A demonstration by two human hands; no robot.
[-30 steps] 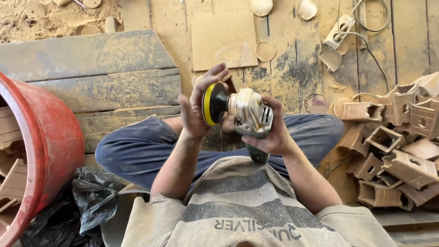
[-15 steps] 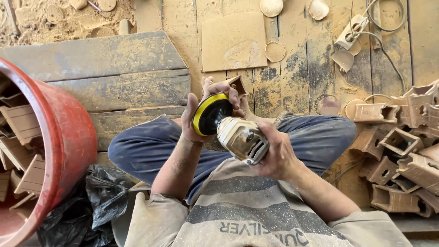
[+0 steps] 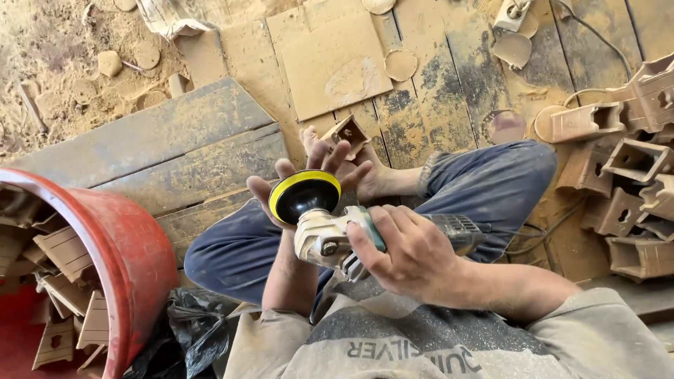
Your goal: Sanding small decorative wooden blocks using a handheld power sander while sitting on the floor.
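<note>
Right hand grips the sander; left hand, fingers spread, backs its pad

We sit in a woodworking shop: sawdust coats the plank floor, carved wooden pieces lie heaped, more fill a red tub.

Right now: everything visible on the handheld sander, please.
The sander is a dusty pale-bodied power tool with a round black backing pad rimmed in yellow. It lies roughly level above the person's lap, pad end toward the left. The right hand grips its body. The left hand is spread open behind the pad, fingers showing past its rim. A dark vented rear section sticks out past the right hand.
</note>
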